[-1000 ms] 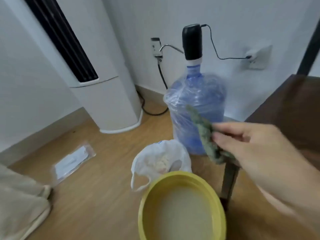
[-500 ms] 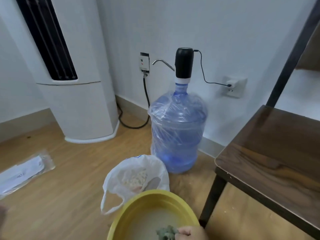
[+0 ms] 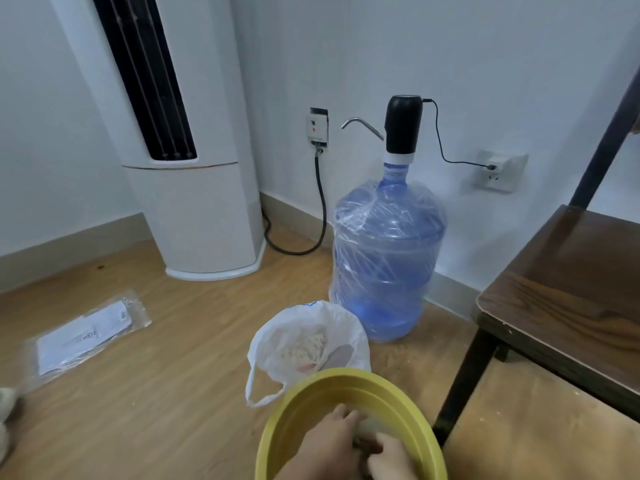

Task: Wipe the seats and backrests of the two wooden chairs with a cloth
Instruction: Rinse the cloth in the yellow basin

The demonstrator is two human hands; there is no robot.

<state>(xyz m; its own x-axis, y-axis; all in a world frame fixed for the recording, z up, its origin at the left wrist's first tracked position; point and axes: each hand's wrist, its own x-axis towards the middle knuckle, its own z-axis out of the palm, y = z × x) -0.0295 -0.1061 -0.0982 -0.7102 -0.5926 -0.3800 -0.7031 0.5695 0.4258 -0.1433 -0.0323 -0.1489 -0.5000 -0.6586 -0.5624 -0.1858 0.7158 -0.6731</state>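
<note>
Both my hands are down in a yellow basin (image 3: 294,403) of cloudy water at the bottom of the view. My left hand (image 3: 325,445) and my right hand (image 3: 391,457) are closed together around the green cloth (image 3: 362,445), of which only a dark sliver shows between them. A dark wooden chair (image 3: 568,299) with black metal legs stands at the right; its seat is bare and its backrest post rises out of view.
A large blue water bottle (image 3: 388,258) with a black pump stands by the wall. A white plastic bag (image 3: 308,344) sits just behind the basin. A white floor air conditioner (image 3: 194,209) fills the corner. A flat clear packet (image 3: 86,336) lies on the wooden floor at left.
My right hand carried the cloth from the chair down into the basin. My left hand has joined it in the water, and both now close on the cloth.
</note>
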